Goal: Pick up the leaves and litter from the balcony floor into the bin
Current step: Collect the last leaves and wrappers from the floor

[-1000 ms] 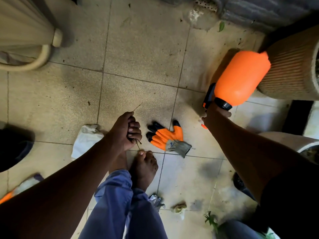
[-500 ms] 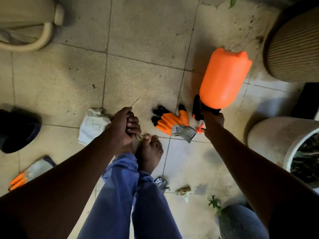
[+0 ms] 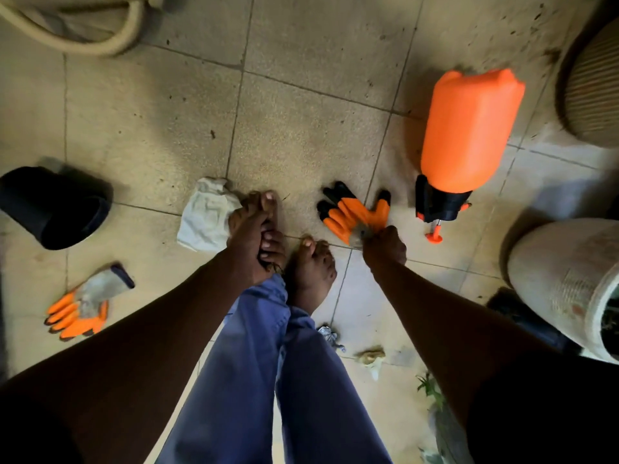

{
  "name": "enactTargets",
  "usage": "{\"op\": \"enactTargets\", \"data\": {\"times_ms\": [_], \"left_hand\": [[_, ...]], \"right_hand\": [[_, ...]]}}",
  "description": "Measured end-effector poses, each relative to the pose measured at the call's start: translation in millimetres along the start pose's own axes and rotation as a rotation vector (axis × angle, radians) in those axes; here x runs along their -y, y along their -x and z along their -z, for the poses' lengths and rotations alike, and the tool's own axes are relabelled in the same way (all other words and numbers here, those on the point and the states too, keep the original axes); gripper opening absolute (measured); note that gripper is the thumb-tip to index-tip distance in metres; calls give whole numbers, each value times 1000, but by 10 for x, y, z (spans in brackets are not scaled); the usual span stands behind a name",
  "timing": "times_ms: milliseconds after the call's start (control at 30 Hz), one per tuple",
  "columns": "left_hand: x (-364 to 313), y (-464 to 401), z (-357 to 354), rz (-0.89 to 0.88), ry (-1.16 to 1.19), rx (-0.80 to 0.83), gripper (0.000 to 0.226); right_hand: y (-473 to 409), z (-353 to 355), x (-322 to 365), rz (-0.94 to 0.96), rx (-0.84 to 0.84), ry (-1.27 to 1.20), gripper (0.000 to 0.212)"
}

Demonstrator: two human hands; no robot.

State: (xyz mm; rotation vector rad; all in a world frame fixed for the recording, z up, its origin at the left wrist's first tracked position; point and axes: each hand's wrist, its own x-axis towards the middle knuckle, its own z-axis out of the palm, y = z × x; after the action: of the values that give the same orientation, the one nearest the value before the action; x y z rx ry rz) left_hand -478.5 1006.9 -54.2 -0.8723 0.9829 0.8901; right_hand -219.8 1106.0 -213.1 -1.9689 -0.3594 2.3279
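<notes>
My left hand [image 3: 253, 241] is curled around a small bunch of thin dry twigs [image 3: 275, 268], just above my bare left foot. My right hand [image 3: 385, 249] pinches the grey cuff of an orange and black work glove [image 3: 355, 212] that lies on the tiled floor. Beside my left hand sits a crumpled white cloth or paper [image 3: 204, 219]. Loose litter is near my legs: a foil scrap [image 3: 330, 334], a crumpled beige bit [image 3: 370, 358] and a green leaf [image 3: 428, 390]. A black tub [image 3: 53, 205] lies on its side at the left.
An orange sprayer bottle [image 3: 469, 128] lies on the tiles right of the glove. A second orange glove [image 3: 80, 306] is at the lower left. A white planter [image 3: 566, 289] and a ribbed pot [image 3: 596, 78] stand on the right. A beige hose [image 3: 100, 45] curves at the top left.
My right hand put the orange sprayer down on the floor, let go of it and took hold of the glove's cuff. My left hand kept its twigs.
</notes>
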Motion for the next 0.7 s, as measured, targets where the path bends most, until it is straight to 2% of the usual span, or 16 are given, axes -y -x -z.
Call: {"op": "enactTargets", "data": {"times_ms": [33,100,133,167,200,333,433,500,567,633,700], "left_hand": [[7,16,32,-6,3,-1,63],[25,80,84,-15,39,-3,61],[32,121,101,-17,58,-5,59],[45,193,117,-23,77,-8,58],[57,273,126,-29,94,-7,58],[45,656,176,-83,164,-12,61],[1,938,298,-107,206,-11,60],[-23,1094,395,-118,232,-21,57],[-27,1228,531,-142,271,-34,51],[-10,1278,690,-151,309,-53,47],[8,1267,884,-147,334,-72,45]], "right_hand": [[63,71,32,57,-29,112,101],[484,-123,209,141,-173,525,46],[814,-348,338,180,-382,688,30],[1070,-517,485,231,-448,667,22],[1165,-552,547,261,-440,546,16],[1471,-906,994,226,-237,168,30],[1643,-1124,1030,158,-285,131,37],[1690,-1302,960,83,-331,386,38],[1745,-1556,845,95,-305,854,41],[1791,-1861,752,151,-210,1312,43],[1767,-2227,644,263,-67,1544,41]]}}
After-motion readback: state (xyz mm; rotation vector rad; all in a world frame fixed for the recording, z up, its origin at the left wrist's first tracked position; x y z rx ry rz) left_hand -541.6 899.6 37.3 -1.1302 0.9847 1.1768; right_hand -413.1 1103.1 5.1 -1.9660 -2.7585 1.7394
